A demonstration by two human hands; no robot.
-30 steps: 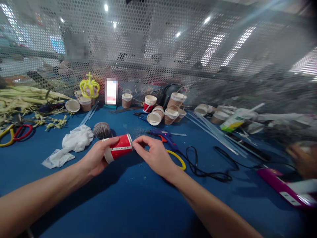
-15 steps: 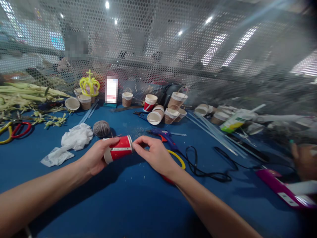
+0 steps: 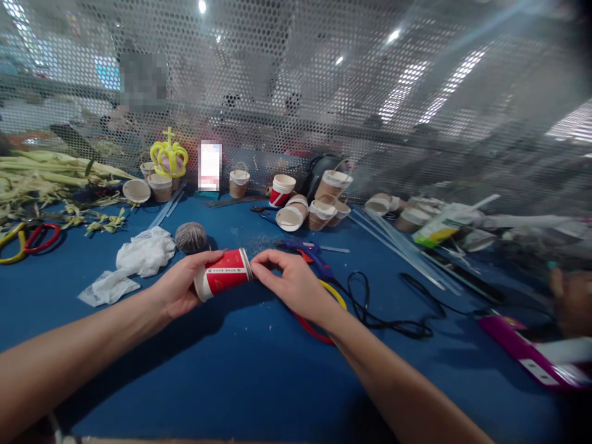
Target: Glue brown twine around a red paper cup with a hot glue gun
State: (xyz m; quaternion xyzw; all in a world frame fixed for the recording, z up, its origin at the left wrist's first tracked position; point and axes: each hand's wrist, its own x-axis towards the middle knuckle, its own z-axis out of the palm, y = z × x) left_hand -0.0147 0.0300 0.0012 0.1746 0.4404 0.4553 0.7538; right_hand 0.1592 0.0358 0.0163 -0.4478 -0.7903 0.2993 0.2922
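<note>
My left hand [image 3: 187,280] is wrapped round a red and white paper cup [image 3: 226,273], which lies on its side in the air over the blue table. Thumb on top, fingers beneath, it grips the cup's left end. At the cup's right end, my right hand [image 3: 284,280] has thumb and forefinger pinched together against the edge. Whatever is between those fingertips is too small to make out. Just behind the cup sits a ball of grey yarn [image 3: 191,237]. A pair of scissors with red and yellow handles [image 3: 333,296] lies partly hidden under my right hand and wrist.
A blue glue gun [image 3: 300,248] with a black cord lies beyond my right hand. Crumpled white plastic [image 3: 145,251] is at left, near other scissors [image 3: 41,237]. Several wrapped cups [image 3: 322,211] and clear glue sticks [image 3: 398,246] line the back. Another person's hand [image 3: 571,299] is at right, near a purple power strip [image 3: 518,348].
The view has shifted slightly. My right hand has edged up a little relative to the scissors, so more of their red handle shows. Both hands keep their places on the cup.
</note>
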